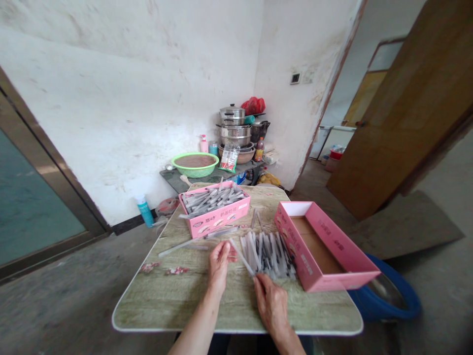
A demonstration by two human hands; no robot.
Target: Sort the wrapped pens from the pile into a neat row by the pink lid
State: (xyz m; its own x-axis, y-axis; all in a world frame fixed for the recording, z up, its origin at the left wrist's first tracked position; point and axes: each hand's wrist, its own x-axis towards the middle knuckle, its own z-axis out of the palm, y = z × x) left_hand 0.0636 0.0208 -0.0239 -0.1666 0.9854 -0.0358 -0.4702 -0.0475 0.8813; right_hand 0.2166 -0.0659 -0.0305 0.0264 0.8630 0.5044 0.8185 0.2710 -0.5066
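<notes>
The right hand seems to pinch the near end of one wrapped stick, whose long axis runs toward eleven o'clock beside the pile on the table, while the left hand, loosely open and empty, sits at the stick's nine o'clock.

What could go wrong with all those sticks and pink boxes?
The empty pink box seems to hang past the right edge of the table, so a bump might tip it toward the blue tub below. The loose pile of wrapped sticks by the right hand could get swept off. The full pink box is heaped; sticks may slide out.
</notes>
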